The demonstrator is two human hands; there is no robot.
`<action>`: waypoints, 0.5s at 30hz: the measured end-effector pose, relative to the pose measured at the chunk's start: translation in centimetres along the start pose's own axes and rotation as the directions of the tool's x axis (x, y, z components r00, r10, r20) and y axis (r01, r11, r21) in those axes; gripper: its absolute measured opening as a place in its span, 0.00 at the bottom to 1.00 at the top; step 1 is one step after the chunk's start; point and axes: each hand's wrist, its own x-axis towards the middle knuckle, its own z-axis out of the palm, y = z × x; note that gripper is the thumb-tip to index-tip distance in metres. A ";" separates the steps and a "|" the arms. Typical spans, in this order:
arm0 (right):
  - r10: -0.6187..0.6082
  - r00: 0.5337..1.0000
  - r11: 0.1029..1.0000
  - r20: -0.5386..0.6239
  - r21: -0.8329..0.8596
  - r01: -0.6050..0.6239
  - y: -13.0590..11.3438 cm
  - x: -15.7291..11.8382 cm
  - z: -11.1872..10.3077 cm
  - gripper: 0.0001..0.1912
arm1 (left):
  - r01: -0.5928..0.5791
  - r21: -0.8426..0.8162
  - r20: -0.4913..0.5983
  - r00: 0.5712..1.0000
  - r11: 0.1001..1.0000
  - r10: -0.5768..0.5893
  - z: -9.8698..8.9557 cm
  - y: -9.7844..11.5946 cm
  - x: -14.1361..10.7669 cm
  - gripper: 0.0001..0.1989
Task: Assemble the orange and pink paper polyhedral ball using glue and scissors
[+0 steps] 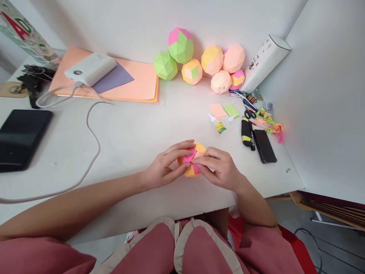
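Observation:
An orange, pink and peach paper ball (pixel 189 155) rests near the table's front edge, between my two hands. My left hand (pixel 170 161) curves round its left side, fingers over the top and thumb near the front. From the right, my right hand (pixel 218 165) pinches at the middle of the ball with thumb and fingertips. Beyond them lie a small glue bottle (pixel 220 127), a peach paper pad (pixel 218 110) and a green paper pad (pixel 231 110).
Several finished paper balls (pixel 180 46) lean on the back wall beside a white cylinder (pixel 265 62). At right are a cutter (pixel 246 132), scissors (pixel 250 113) and a phone (pixel 265 146). At left, a power bank (pixel 90 69), cable (pixel 98 146) and tablet (pixel 24 139).

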 end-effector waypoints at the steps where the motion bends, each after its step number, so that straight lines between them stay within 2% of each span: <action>1: -0.007 1.000 1.000 0.003 -0.007 0.007 0.0 0.0 0.0 0.09 | 0.021 -0.008 -0.011 1.000 1.000 -0.021 0.0 0.1 0.0 0.17; 6: 0.002 0.999 0.999 0.035 -0.036 -0.001 -0.1 0.1 -0.1 0.10 | 0.111 0.002 -0.043 0.993 0.994 -0.111 0.3 0.5 -0.1 0.09; 15: -0.013 1.000 0.999 -0.003 -0.036 0.013 0.1 -0.1 0.5 0.11 | 0.197 -0.024 -0.048 0.979 0.980 -0.198 0.5 0.6 -0.2 0.06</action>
